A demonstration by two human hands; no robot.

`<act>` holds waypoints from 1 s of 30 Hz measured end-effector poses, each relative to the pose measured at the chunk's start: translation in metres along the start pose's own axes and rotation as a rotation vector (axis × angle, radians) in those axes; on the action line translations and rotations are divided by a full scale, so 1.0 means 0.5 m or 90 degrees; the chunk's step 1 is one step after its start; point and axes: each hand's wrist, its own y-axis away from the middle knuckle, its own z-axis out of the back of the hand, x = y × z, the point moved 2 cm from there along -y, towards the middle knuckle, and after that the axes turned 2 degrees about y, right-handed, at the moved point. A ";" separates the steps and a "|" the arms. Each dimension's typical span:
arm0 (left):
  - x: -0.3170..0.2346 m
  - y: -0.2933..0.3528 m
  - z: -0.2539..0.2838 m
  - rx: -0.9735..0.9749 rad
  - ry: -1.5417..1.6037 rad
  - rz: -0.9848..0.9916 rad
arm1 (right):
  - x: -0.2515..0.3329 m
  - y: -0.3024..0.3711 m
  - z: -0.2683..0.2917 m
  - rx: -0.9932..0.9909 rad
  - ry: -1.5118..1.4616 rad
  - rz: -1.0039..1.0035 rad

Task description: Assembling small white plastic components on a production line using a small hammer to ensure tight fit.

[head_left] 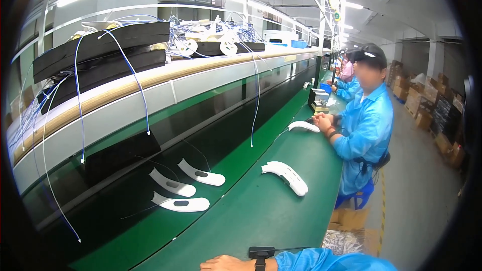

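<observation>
My right hand [223,263] comes in at the lower edge, over the near end of the green bench [241,221]. Its fingers are mostly cut off by the picture's edge, so their grip cannot be made out. Around the wrist is a black strap carrying a small black box [261,252] with a cable. My left hand is out of view. Ahead of the hand, one curved white plastic housing [286,175] lies on the bench. To the left, three curved white parts [183,204] with dark oval windows and thin wires rest on the darker green strip.
A co-worker in a blue smock [369,120] stands farther along, hands together by another white part [303,126]. The raised shelf [211,70] on the left holds black trays [105,45] and bundled wires; several cables [78,95] hang down. Cartons [416,105] stand at far right.
</observation>
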 end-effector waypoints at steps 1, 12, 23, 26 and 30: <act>-0.001 -0.001 -0.002 -0.003 -0.001 0.000 | -0.004 0.000 0.000 0.000 -0.002 0.001; -0.005 -0.004 0.003 -0.004 0.001 0.021 | -0.003 -0.005 0.006 -0.029 0.012 -0.025; -0.037 0.005 -0.051 -0.009 0.090 -0.017 | 0.046 -0.017 0.056 -0.013 -0.007 -0.050; -0.008 -0.012 -0.054 -0.030 0.023 -0.073 | 0.060 -0.024 0.071 0.002 0.003 -0.057; 0.032 -0.025 -0.029 -0.015 -0.055 -0.140 | 0.065 -0.049 0.054 0.041 -0.005 -0.045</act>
